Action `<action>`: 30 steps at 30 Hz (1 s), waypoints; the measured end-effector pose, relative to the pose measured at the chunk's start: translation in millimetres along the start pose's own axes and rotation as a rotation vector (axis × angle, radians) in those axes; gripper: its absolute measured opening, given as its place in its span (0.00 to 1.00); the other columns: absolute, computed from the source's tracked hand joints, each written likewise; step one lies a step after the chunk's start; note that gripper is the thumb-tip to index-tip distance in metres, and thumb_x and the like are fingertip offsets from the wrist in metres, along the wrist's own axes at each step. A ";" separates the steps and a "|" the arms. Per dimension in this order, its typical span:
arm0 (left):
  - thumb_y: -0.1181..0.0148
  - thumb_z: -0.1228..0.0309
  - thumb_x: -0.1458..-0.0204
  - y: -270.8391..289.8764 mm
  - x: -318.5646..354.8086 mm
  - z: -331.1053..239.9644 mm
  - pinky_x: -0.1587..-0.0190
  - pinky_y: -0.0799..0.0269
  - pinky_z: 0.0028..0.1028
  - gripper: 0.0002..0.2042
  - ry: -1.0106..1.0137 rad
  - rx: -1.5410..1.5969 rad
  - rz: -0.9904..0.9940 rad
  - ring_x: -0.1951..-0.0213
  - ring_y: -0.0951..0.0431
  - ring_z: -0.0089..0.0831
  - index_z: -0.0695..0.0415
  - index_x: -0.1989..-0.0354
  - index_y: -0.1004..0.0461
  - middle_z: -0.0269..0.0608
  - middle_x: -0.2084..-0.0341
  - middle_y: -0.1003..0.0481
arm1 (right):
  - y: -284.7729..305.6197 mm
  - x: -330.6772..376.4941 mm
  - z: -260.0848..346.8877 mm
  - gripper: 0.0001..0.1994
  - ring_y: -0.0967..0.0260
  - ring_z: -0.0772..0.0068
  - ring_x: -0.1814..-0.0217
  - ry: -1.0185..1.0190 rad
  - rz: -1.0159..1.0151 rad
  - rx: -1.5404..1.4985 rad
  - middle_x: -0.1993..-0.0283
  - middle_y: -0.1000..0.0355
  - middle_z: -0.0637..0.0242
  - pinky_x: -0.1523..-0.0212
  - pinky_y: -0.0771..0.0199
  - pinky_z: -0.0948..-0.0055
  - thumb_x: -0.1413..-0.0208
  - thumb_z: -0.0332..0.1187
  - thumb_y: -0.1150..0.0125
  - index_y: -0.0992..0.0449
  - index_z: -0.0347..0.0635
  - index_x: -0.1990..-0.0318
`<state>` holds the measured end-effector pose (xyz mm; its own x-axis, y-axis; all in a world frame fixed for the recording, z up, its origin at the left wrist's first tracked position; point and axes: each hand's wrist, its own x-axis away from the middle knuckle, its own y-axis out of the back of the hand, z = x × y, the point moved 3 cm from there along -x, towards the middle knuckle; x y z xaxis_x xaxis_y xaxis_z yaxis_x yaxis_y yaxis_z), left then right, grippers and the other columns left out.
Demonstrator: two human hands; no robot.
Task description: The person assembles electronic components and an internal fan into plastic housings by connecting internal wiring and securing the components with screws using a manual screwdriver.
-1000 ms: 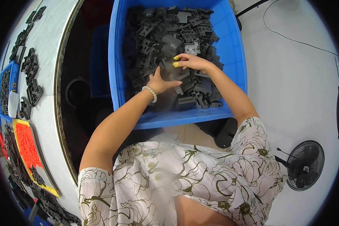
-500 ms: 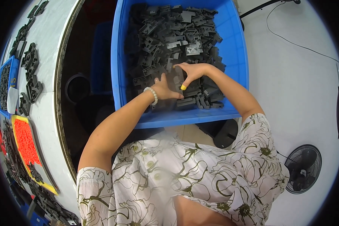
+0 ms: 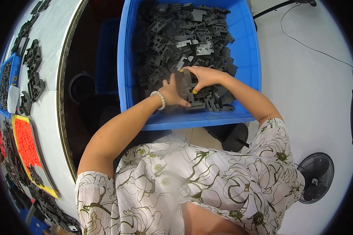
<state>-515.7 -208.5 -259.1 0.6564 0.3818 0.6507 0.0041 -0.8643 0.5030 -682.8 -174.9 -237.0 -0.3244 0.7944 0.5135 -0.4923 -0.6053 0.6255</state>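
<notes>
1. Plainly, the dark grey parts (image 3: 162, 51) look moulded and dull, many with notched, stepped outlines and open hollows; they lie in a jumbled heap inside the big blue bin (image 3: 245, 58).
2. Beyond the right hand (image 3: 206, 76), a paler part (image 3: 204, 46) catches the light, its face stepped at the edge.
3. Yellow covers the right hand's thumb tip and one fingertip; it curves around a grey piece (image 3: 187, 79), though I cannot tell whether it grips it.
4. Wearing a pale bead bracelet (image 3: 161, 101), the left hand (image 3: 170, 94) spreads thumb and fingers apart near that piece; blur hides whether it holds anything.
5. Yellow characters mark the small blue bin (image 3: 15, 70) on the table (image 3: 51, 109); a pale label on the fan (image 3: 314, 181) is too small to read.
</notes>
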 end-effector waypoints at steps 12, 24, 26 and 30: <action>0.29 0.56 0.79 -25.9 -0.5 -8.5 0.46 0.37 0.32 0.54 -0.108 0.399 -0.129 0.49 0.33 0.49 0.64 0.40 0.53 0.63 0.52 0.36 | 2.5 52.3 26.1 0.39 0.39 0.54 0.50 -0.013 -0.280 -0.167 0.54 0.41 0.55 0.50 0.37 0.67 0.74 0.31 0.33 0.41 0.44 0.46; 0.29 0.57 0.77 129.9 72.4 -34.8 0.47 0.38 0.32 0.55 -0.433 0.446 -0.457 0.48 0.37 0.53 0.64 0.39 0.58 0.66 0.49 0.42 | 138.8 55.8 150.7 0.38 0.41 0.50 0.44 0.075 -0.540 0.140 0.42 0.47 0.54 0.47 0.37 0.67 0.75 0.26 0.35 0.39 0.46 0.47; 0.29 0.60 0.78 181.1 106.6 -34.2 0.48 0.37 0.32 0.53 -0.545 0.416 -0.655 0.50 0.35 0.52 0.64 0.40 0.54 0.64 0.53 0.39 | 174.2 43.6 186.3 0.38 0.47 0.50 0.39 0.190 -0.604 0.145 0.42 0.47 0.52 0.41 0.44 0.67 0.77 0.26 0.35 0.40 0.45 0.47; 0.31 0.61 0.78 267.5 197.0 0.6 0.50 0.35 0.32 0.49 -0.483 0.213 -0.949 0.54 0.33 0.50 0.63 0.42 0.50 0.63 0.56 0.37 | 213.8 -5.2 281.6 0.34 0.39 0.46 0.47 0.449 -0.730 0.253 0.42 0.47 0.51 0.49 0.35 0.65 0.71 0.29 0.34 0.38 0.51 0.49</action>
<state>-384.9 -364.7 3.2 0.5437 0.7955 -0.2677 0.7670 -0.3414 0.5433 -558.8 -322.4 59.5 -0.3115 0.8987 -0.3087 -0.5242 0.1084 0.8447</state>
